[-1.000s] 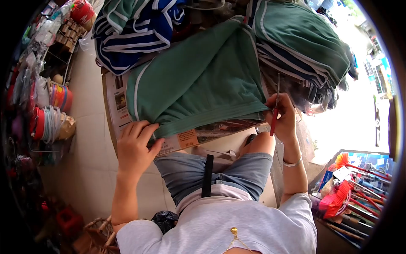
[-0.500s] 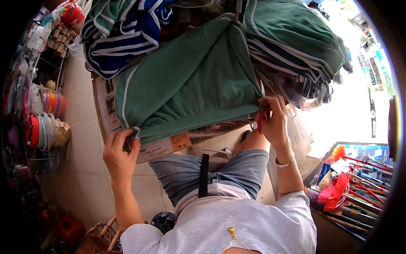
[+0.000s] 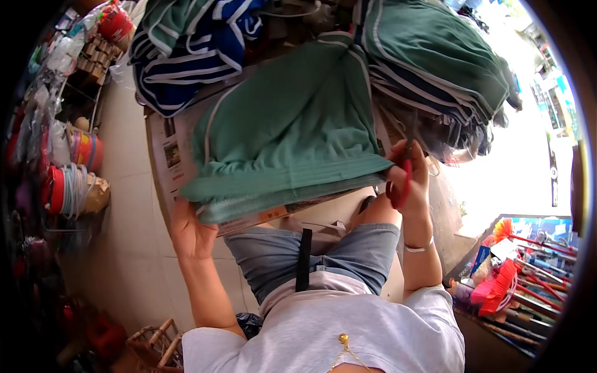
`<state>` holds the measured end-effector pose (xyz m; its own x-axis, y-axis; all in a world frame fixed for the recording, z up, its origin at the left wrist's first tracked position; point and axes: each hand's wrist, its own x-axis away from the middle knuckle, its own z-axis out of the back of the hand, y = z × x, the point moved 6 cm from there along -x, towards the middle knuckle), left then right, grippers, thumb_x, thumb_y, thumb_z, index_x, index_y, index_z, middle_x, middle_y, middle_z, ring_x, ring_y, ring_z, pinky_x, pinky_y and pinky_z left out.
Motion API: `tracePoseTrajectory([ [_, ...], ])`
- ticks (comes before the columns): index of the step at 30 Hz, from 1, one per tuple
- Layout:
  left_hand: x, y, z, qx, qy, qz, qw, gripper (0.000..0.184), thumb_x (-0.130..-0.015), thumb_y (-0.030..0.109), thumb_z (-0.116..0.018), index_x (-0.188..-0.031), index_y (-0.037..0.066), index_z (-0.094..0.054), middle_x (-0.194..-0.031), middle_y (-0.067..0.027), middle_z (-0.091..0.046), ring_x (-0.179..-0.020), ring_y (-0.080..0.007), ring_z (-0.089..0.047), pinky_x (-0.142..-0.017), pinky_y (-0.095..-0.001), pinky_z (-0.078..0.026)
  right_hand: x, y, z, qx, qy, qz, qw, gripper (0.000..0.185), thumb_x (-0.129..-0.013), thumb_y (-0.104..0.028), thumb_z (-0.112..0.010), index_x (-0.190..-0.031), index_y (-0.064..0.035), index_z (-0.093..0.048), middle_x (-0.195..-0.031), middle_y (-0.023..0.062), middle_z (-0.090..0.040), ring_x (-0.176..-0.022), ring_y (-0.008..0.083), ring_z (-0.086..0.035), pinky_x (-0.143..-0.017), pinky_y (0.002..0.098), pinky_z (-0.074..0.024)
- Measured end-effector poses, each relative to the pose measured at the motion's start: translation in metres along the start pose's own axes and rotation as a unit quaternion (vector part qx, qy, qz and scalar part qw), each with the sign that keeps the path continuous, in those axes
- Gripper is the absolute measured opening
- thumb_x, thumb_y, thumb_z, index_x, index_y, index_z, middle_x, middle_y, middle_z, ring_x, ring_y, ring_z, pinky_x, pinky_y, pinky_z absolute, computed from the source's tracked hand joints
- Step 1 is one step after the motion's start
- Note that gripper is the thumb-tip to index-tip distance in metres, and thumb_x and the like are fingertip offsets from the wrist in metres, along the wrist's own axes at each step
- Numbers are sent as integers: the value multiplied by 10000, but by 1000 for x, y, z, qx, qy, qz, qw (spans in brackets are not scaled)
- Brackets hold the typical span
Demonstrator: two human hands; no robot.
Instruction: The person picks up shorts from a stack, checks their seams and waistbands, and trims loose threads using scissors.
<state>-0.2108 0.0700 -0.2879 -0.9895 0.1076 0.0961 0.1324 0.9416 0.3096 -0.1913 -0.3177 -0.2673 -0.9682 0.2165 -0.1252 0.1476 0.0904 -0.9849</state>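
Note:
Green track pants (image 3: 292, 118) with white side piping lie spread over a printed cardboard sheet (image 3: 163, 140), their gathered elastic waistband towards me. My left hand (image 3: 194, 230) is closed at the left end of the waistband, its fingertips partly hidden by the cloth. Red-handled scissors (image 3: 401, 184) are in my right hand (image 3: 413, 193), blades pointing away from me. The same hand's thumb and fingers touch the right corner of the waistband.
Folded green and navy garments (image 3: 435, 62) are piled at the back right, and blue-and-white striped ones (image 3: 186, 68) at the back left. Brushes and tools (image 3: 516, 280) fill a box at right. Coiled cord (image 3: 74, 189) sits on the left shelves.
The waistband's left end has flipped over and sits slightly further right, with my left hand now turned beneath it. The scissors have tilted in my right hand, which moved slightly right.

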Motion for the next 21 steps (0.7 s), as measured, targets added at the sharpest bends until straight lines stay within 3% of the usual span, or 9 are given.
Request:
tracePoseTrajectory([
  [1,-2,-4,3,104,-21,33,994,395,-1006,231,-434,-1297,-36,-460,-1311,-219,-521,-1164,-328,-555,-948,-479,-502,-3,5,1,-106,-18,-54,993,342,-733,40,-578,-1066,-24,-530,-872,63,-582,-785,150,-574,-722,242,-473],
  [3,-4,-3,3,99,-39,38,994,401,-1005,226,-397,-1292,-47,-457,-1310,-229,-516,-1159,-343,-554,-933,-500,-506,-2,11,-10,-323,-64,-147,933,343,-784,-32,-557,-1116,-44,-472,-896,80,-586,-813,198,-595,-746,289,-498],
  [8,-11,-2,15,189,-90,71,975,436,-1015,275,-334,-1286,-49,-439,-1354,-239,-461,-1200,-399,-499,-930,-597,-469,-4,30,-21,-576,-205,-149,777,342,-886,-139,-562,-1202,-88,-440,-1024,100,-614,-1028,266,-612,-847,380,-543],
  [14,-18,-4,6,171,-57,67,981,324,-1000,171,-405,-1217,-49,-501,-1239,-183,-570,-1090,-317,-594,-903,-495,-524,0,31,-18,-504,-54,-133,852,347,-892,-158,-555,-1210,-65,-452,-1012,114,-614,-992,280,-630,-882,399,-521],
  [16,-20,0,6,131,-63,31,989,307,-979,110,-449,-1249,-30,-491,-1227,-179,-578,-1087,-295,-599,-911,-463,-528,0,25,-24,-417,-74,-178,888,343,-887,-143,-548,-1204,-65,-442,-984,110,-610,-957,267,-636,-833,362,-533],
  [17,-17,4,11,-9,24,-9,1000,330,-957,50,-473,-1282,-7,-479,-1210,-161,-587,-1067,-272,-607,-911,-416,-534,-1,21,-27,-402,-119,-159,894,340,-880,-124,-546,-1196,-69,-431,-961,100,-606,-898,237,-639,-729,300,-539],
  [19,-17,8,6,-141,28,-66,987,353,-965,58,-455,-1311,-13,-448,-1235,-160,-563,-1107,-271,-579,-937,-425,-514,1,14,-29,-396,-111,-160,897,328,-873,-71,-539,-1188,-50,-447,-980,104,-608,-914,222,-639,-755,294,-535],
  [20,-17,16,1,-271,31,-130,953,377,-973,65,-438,-1340,-19,-417,-1260,-159,-539,-1147,-270,-551,-962,-434,-494,2,12,-28,-390,-110,-165,899,321,-867,-19,-532,-1180,-31,-463,-998,108,-610,-929,207,-640,-781,288,-532],
  [21,-14,14,-22,-402,109,-197,888,349,-958,49,-474,-1301,-14,-460,-1231,-132,-551,-1112,-234,-548,-913,-342,-488,2,13,-26,-375,-102,-168,906,325,-866,-22,-552,-1179,-26,-464,-991,102,-607,-914,198,-636,-772,279,-526],
])
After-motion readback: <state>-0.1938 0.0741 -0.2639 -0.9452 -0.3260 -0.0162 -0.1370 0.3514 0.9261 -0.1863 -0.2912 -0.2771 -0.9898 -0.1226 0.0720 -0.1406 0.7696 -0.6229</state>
